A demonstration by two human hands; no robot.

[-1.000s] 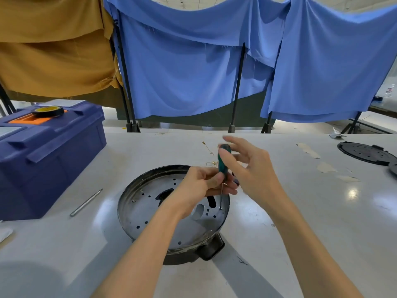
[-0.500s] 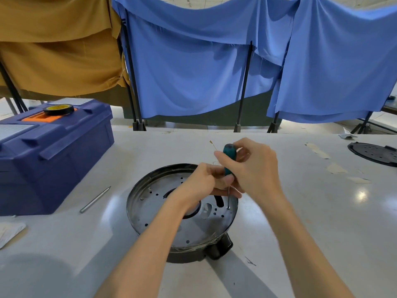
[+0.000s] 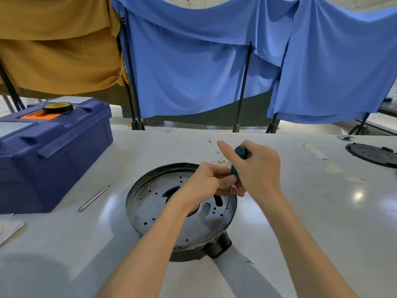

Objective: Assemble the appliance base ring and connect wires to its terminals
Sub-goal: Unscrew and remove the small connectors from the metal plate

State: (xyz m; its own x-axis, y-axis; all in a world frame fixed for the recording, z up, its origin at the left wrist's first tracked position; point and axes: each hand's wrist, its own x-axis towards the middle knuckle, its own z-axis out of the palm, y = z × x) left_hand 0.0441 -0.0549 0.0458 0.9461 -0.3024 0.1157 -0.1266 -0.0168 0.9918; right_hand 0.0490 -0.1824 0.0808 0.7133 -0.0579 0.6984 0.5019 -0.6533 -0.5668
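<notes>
The left hand (image 3: 204,183) is covering the centre opening of the base ring (image 3: 137,194); the right hand (image 3: 257,168) is hiding most of the screwdriver (image 3: 240,152) handle, whose tip is appearing too small to resolve; frame edges are cropping the blue toolbox (image 3: 53,147) and the black lid (image 3: 373,154)

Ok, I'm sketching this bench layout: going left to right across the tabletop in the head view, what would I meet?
Blue toolbox → metal appliance base → pale tabletop patch → black perforated plate.
</notes>
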